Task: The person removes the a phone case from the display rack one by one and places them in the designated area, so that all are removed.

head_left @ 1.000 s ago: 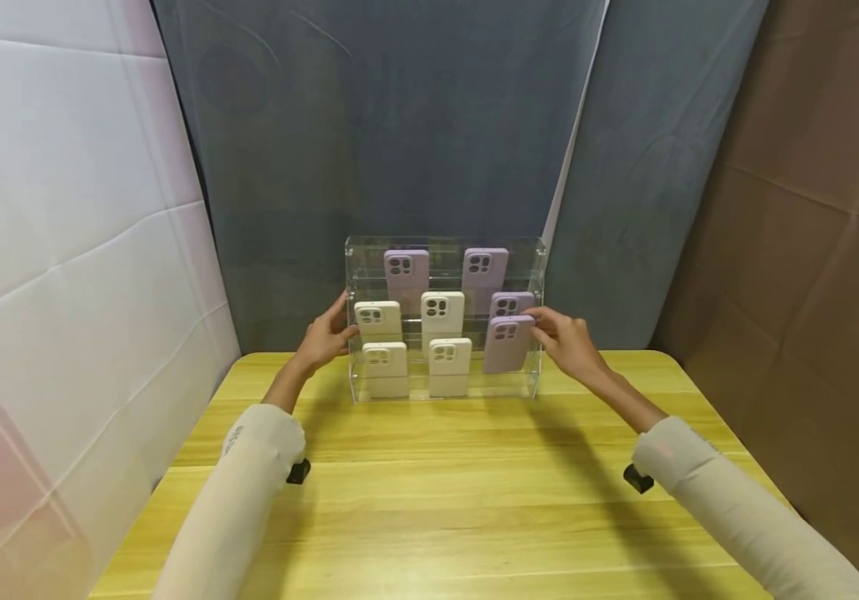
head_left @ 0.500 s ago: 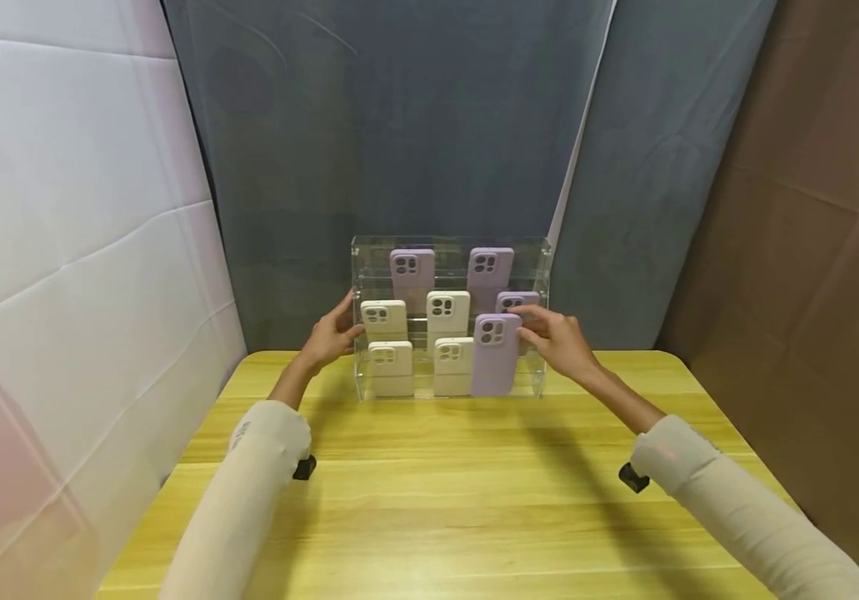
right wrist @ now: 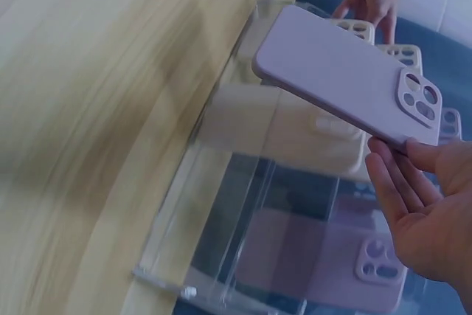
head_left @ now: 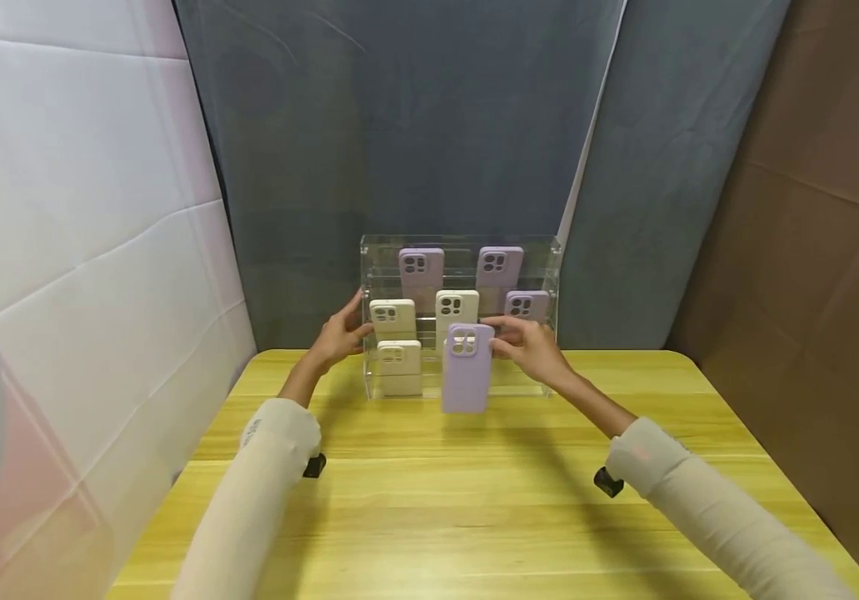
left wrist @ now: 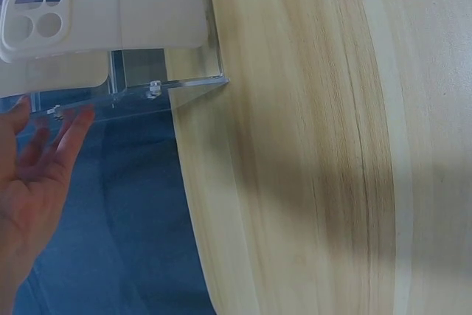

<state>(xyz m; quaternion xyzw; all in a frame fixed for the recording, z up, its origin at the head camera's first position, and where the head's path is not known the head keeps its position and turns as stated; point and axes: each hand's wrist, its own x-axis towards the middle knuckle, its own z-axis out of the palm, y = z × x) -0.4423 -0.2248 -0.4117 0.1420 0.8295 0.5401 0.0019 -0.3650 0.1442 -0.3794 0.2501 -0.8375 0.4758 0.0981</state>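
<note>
My right hand [head_left: 537, 350] pinches a lavender phone case [head_left: 466, 379] by its side edge, thumb against fingers. The case is upright in front of the clear acrylic rack [head_left: 511, 385], overlapping a cream case behind it. In the right wrist view the held lavender case tilts above a cream phone case [right wrist: 243, 119]. My left hand [head_left: 337, 340] rests at the rack's left side, and in the left wrist view its extended fingers [left wrist: 74, 134] touch the clear side panel. The rack's tiers hold several cream phone cases [head_left: 399, 367] and lavender phone cases [head_left: 500, 267].
The rack stands near the back of a wooden table [head_left: 429, 500]. Behind it hangs a dark grey curtain [head_left: 474, 125]. White cloth [head_left: 84, 208] borders the left side and brown cloth [head_left: 796, 225] the right.
My right hand has lifted the lavender phone case out of the rack's lower right and carried it left and forward. My left hand has stayed at the rack's side.
</note>
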